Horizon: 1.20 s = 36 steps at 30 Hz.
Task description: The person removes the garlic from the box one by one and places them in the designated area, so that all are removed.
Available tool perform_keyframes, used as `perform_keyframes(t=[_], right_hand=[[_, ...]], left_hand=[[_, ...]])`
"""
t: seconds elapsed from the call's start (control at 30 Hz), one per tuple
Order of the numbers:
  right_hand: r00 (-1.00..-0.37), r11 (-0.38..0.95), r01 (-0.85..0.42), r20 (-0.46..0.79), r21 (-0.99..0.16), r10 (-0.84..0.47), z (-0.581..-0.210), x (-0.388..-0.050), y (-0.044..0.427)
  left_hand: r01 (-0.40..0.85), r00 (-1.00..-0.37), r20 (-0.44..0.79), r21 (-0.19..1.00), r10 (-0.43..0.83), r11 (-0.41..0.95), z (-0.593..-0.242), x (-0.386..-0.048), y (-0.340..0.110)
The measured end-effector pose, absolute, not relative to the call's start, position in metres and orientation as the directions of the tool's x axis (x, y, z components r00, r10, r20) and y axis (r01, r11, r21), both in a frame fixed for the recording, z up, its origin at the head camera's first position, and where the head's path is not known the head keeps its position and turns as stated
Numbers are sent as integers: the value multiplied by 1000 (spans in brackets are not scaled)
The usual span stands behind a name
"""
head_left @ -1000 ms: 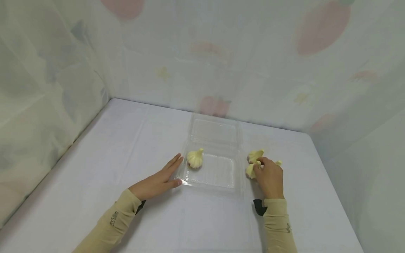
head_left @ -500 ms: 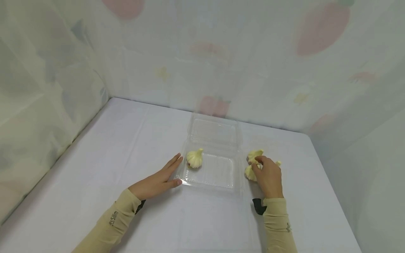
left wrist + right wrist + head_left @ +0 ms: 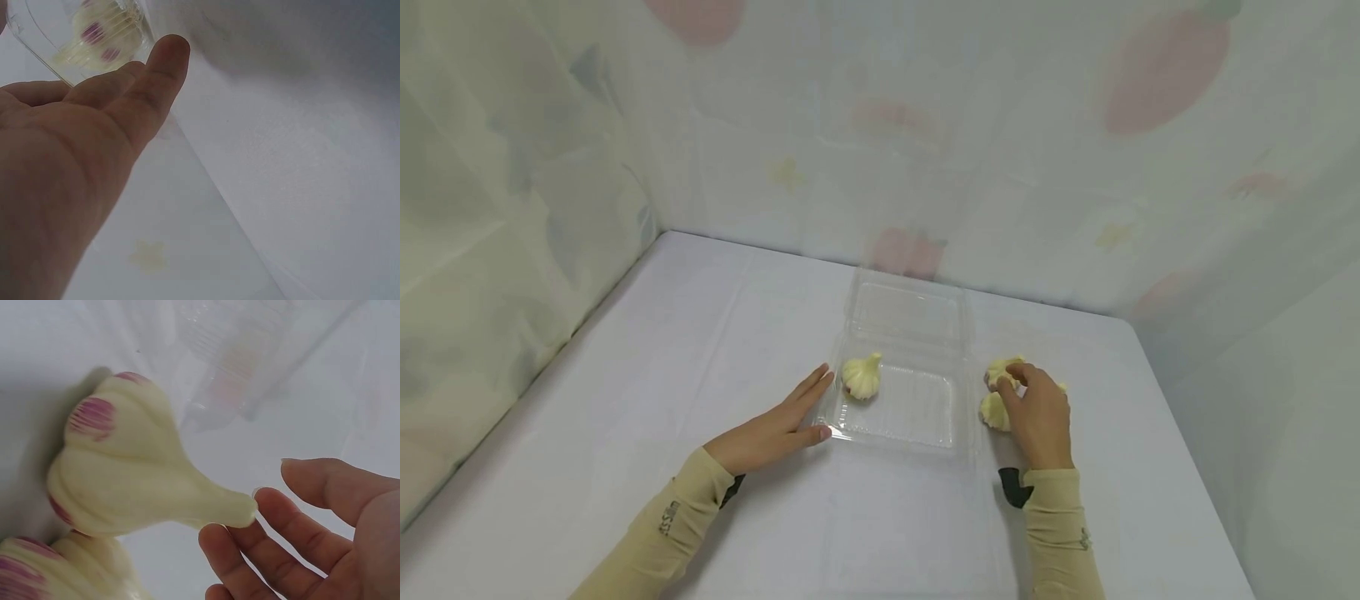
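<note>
A hinged clear plastic container lies unfolded on the table, one garlic bulb in the left part of its near half. My left hand rests against the container's left side, fingers straight. To the right of the container are more garlic bulbs: a near one, a farther one, and one mostly behind my right hand. In the right wrist view, that hand's fingertips meet the stem of a pale bulb with purple patches. The thumb stands apart from the stem.
A white cloth covers the table. Pale printed curtains hang along its back and sides. The container's lid half lies folded back toward the rear curtain.
My right hand's fingertips have shifted slightly away from the near bulb, toward the farther one. The near bulb has moved a little left. My left hand has kept still.
</note>
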State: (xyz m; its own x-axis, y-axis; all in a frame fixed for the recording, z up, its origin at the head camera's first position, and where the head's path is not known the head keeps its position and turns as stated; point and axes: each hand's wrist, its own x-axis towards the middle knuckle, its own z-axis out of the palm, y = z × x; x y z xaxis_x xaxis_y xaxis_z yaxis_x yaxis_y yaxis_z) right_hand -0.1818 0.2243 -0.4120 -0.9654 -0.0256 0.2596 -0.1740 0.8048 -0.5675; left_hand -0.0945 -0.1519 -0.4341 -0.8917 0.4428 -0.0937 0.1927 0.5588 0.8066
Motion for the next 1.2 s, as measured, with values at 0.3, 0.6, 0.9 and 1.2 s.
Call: perform_keyframes(t=[0.3, 0.6, 0.9, 1.2], right_hand=[[-968, 788, -169, 249, -592, -20, -404, -182, 225], [-969, 757, -176, 246, -630, -22, -398, -184, 223], [-960, 725, -213, 278, -654, -32, -386, -187, 223], [-960, 680, -215, 279, -701, -17, -378, -187, 223]], left_hand=[[189, -891, -94, 812, 444, 553, -434, -94, -151], [189, -891, -101, 804, 443, 564, -434, -93, -150], [201, -889, -90, 804, 449, 559, -436, -96, -150], [216, -887, -85, 793, 455, 570, -435, -97, -152]])
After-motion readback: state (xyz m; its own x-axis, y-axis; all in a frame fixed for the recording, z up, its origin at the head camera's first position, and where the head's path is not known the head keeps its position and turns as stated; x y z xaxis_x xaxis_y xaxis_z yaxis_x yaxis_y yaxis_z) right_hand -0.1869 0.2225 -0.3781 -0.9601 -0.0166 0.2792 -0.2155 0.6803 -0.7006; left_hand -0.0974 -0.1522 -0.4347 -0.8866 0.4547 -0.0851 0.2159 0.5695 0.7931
